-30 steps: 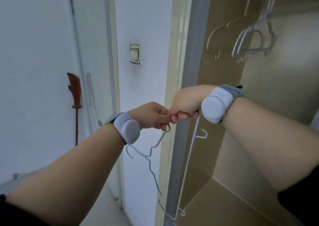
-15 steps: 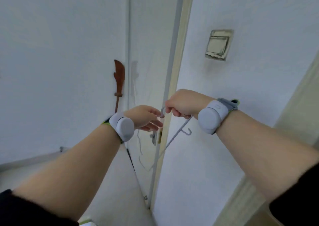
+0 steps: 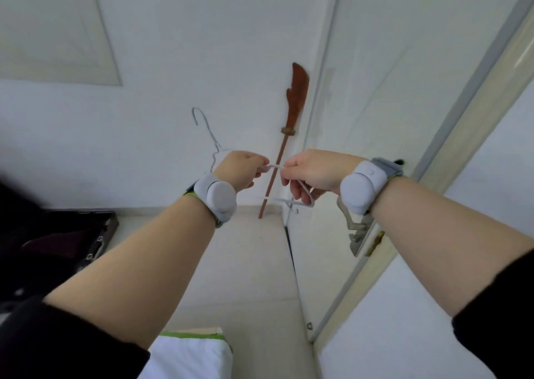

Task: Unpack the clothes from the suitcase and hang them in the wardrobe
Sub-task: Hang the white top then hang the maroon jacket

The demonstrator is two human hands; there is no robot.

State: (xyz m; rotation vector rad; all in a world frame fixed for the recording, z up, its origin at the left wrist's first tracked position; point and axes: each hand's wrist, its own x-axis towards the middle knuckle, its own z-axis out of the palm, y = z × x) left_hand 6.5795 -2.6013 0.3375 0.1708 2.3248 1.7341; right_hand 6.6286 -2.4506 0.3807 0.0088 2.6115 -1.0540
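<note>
left hand (image 3: 241,170) fingers pinched shut on a white wire hanger (image 3: 212,144), hook sticking up above them, right hand (image 3: 313,173) curled round a second hanger (image 3: 291,202) just beside, open black suitcase (image 3: 95,234) down left, dark clothes inside

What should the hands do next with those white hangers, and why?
Probably pull the two apart. The left hand holds one white hanger, hook up, and the right hand grips a second hanger; they meet between the fists, seemingly tangled. The open suitcase waits at the lower left, so a free hanger comes before any clothes.
</note>
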